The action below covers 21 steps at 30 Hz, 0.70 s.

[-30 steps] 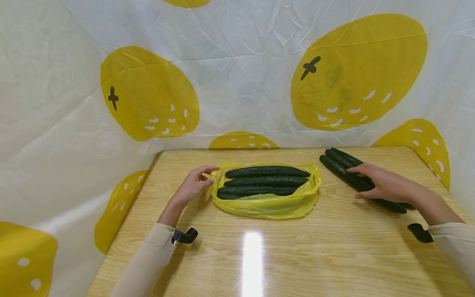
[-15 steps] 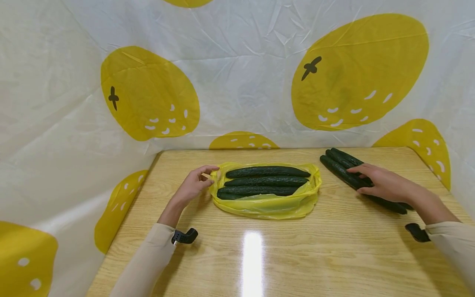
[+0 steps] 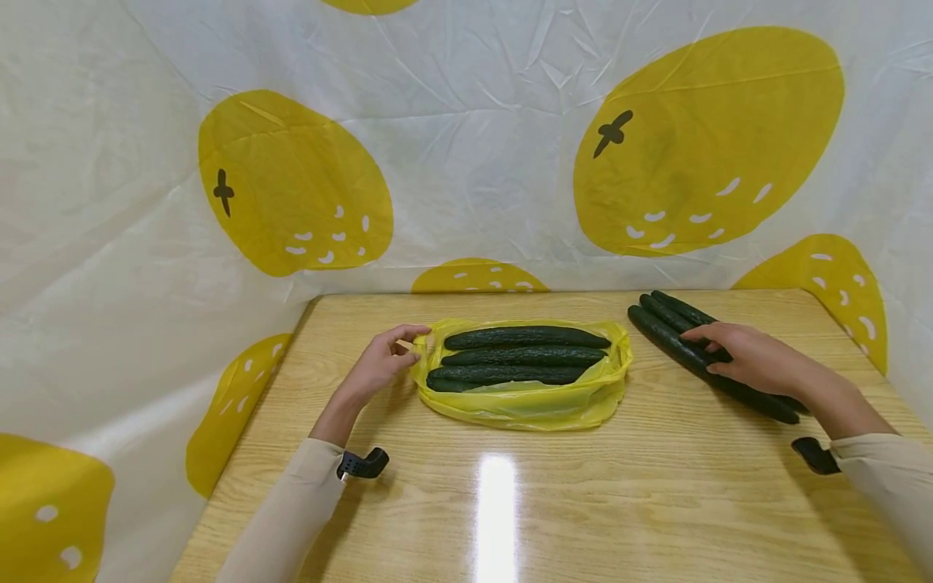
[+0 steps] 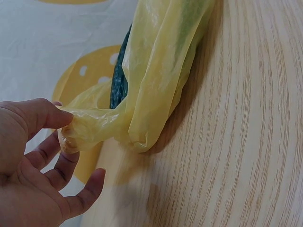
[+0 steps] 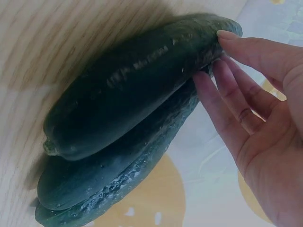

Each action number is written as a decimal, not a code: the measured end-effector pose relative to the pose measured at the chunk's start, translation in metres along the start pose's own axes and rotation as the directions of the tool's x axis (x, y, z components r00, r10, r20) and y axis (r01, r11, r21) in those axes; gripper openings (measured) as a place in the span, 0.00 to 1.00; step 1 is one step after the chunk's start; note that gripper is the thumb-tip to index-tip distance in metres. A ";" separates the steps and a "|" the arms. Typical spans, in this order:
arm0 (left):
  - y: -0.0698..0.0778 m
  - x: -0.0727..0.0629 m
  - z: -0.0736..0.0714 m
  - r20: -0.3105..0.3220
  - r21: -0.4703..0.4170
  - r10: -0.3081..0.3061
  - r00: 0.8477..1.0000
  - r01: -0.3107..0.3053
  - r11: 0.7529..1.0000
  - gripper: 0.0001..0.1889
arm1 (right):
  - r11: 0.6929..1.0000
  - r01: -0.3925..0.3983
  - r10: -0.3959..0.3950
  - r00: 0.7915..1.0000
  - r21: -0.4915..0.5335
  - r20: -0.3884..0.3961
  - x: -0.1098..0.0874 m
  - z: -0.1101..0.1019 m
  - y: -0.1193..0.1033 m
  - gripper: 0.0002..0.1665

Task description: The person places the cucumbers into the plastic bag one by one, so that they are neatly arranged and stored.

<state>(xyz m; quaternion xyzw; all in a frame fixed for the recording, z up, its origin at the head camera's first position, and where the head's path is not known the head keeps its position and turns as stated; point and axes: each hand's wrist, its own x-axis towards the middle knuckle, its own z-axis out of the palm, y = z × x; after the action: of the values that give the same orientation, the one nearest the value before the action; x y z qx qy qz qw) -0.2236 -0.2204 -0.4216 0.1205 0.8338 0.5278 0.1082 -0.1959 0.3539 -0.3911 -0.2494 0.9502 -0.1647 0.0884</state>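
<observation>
My left hand [image 3: 381, 362] pinches the left end of a yellow plastic bag [image 3: 535, 410], thumb and fingertips on the gathered film [image 4: 90, 127] in the left wrist view. Inside the bag's opening, several dark green cucumbers [image 3: 521, 356] lie side by side. At the right, three more cucumbers lie slanted together on the table. My right hand [image 3: 761, 356] grips the nearest one, a cucumber [image 5: 128, 85] with its thumb on one side and fingertips on the other. The other cucumbers [image 5: 109, 175] lie beside it, partly hidden under my hand in the head view.
The wooden table [image 3: 583, 502] has a bright light reflection near the front. A white sheet [image 3: 481, 194] printed with yellow fruit shapes rises behind the table and along its left and right sides.
The thumb of my right hand has drawn in from beside the nearest cucumber onto it, and the hand has shifted slightly. The left hand and the bag have stayed in place.
</observation>
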 end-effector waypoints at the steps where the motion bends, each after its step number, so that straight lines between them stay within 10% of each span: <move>1: 0.000 0.000 0.000 0.001 -0.003 0.000 1.000 0.000 1.000 0.23 | 1.000 0.001 -0.001 1.000 0.005 -0.001 0.000 0.000 0.000 0.32; 21: -0.002 0.002 0.000 0.010 -0.003 0.002 1.000 -0.002 1.000 0.23 | 0.999 -0.015 0.012 0.998 0.039 0.057 0.010 0.001 -0.002 0.32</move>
<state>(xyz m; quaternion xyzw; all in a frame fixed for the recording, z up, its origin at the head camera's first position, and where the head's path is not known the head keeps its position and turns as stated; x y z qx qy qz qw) -0.2257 -0.2206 -0.4240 0.1238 0.8325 0.5284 0.1119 -0.2034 0.3471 -0.3926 -0.2458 0.9455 -0.1756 0.1215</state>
